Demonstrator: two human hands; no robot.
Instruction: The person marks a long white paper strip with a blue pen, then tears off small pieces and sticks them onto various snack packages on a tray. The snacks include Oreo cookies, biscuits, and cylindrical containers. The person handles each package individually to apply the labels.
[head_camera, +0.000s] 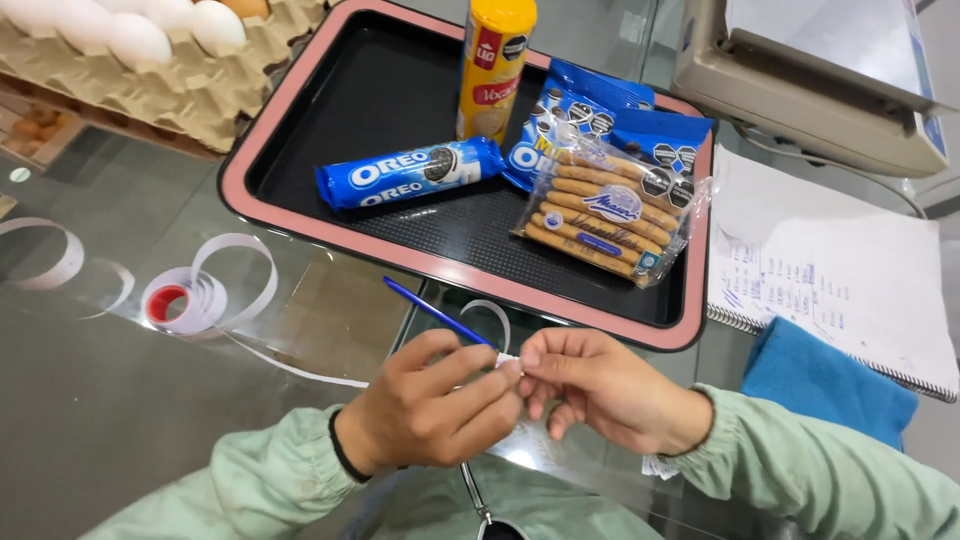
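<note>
On black tray: cookie packs | hands pinch label

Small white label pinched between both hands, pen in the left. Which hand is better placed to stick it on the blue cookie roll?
Probably the right hand: it holds only the label, while the left hand also carries the pen. The cookie roll lies ahead on the tray.
</note>
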